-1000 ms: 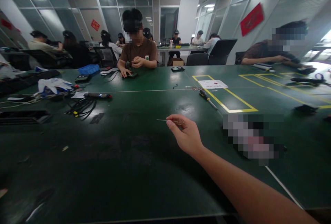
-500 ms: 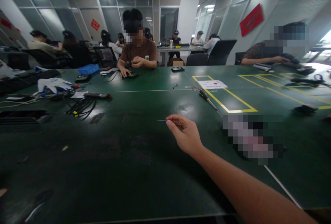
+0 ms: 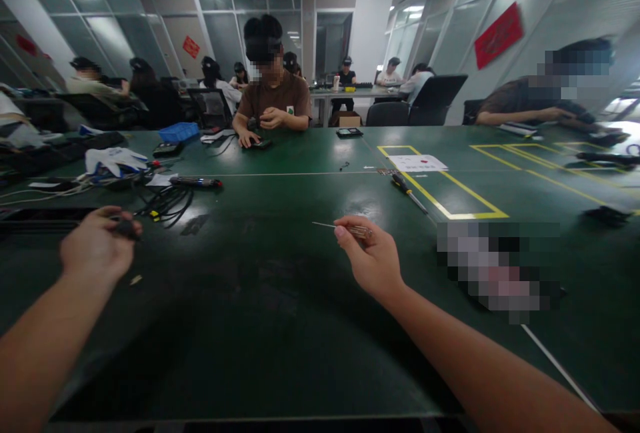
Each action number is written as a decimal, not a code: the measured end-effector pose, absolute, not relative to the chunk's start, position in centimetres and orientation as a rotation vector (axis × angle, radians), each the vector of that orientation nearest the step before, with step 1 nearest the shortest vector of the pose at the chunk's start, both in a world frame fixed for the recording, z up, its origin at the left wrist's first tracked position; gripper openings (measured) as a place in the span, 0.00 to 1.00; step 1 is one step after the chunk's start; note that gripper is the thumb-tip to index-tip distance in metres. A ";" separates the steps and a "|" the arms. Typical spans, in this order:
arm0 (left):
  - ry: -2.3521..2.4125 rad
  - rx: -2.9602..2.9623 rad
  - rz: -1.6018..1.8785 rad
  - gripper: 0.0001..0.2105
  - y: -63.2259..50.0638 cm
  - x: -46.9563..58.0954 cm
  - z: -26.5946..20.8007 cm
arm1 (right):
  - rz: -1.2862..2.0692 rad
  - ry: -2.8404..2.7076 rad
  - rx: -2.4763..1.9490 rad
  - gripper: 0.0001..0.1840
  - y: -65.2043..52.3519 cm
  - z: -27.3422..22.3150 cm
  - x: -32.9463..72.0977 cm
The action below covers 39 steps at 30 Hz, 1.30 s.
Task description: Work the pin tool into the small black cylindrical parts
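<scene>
My right hand is closed around a small screwdriver with a clear-looking handle; its thin shaft points left above the green table. At the left, my left hand has its fingers curled round a small dark object, too blurred to name exactly. This hand is over the table, in front of a black tray-like item that it partly covers. A wide gap separates my two hands.
Beyond my left hand lie black cables, a pen-like tool and white gloves. A yellow-black screwdriver rests near a taped yellow rectangle and a paper sheet. Across the table sits a person.
My left hand has come into view from the left with the small dark object in it. My right hand keeps hold of the screwdriver; the whole view has shifted slightly.
</scene>
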<state>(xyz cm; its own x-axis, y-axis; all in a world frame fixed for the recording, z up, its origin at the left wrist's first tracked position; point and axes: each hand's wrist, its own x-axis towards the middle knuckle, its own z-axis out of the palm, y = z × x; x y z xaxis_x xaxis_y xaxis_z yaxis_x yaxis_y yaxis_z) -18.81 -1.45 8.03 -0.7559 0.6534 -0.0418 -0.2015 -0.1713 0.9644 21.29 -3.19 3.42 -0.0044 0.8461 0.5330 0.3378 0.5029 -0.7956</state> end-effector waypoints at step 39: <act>1.128 1.745 1.306 0.17 -0.9 2.5 -1.2 | 0.223 -1.874 -0.990 0.04 -4.1 4.4 21.6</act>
<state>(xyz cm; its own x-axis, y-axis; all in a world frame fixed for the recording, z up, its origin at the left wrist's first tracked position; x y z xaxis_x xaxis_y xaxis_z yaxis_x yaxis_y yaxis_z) 2.51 -0.88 -1.16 0.1235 0.9170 0.3794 0.2416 -0.3986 0.8847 21.59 -4.10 4.38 -0.2007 0.7141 0.6707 0.5368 0.6528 -0.5345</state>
